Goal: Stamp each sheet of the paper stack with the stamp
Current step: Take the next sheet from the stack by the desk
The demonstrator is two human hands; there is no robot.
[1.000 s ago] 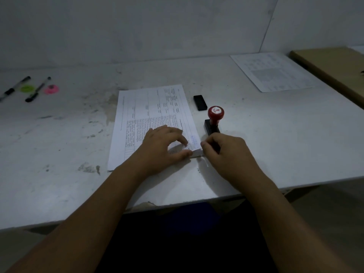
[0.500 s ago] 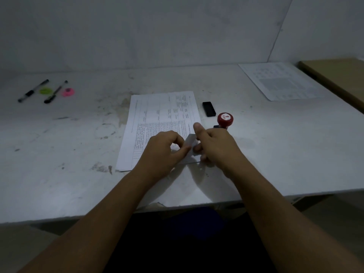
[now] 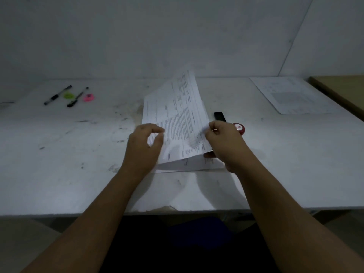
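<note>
The right hand (image 3: 222, 142) pinches the right edge of the top sheet (image 3: 177, 119) between thumb and curled fingers and holds it up off the paper stack (image 3: 189, 166). The left hand (image 3: 143, 146) sits at the sheet's near left edge with its fingers curled. I cannot tell whether it grips the paper or only touches it.

The sheet carries dense printed lines and a table, too small to read. Its long axis runs away from the person, with the far end raised and leaning right. Half a second ago it lay flat with only the near right corner peeled up.

The stamp (image 3: 239, 128) stands just behind the right hand. Only its red knob shows, with a white mark I cannot read. A black block (image 3: 220, 116) lies just beyond it.

On the table (image 3: 59, 154), far left, lie two pens (image 3: 58, 94), a green disc (image 3: 68, 95) and a pink disc (image 3: 88, 97). At far right lies a loose sheet (image 3: 289, 95), its print illegible.
</note>
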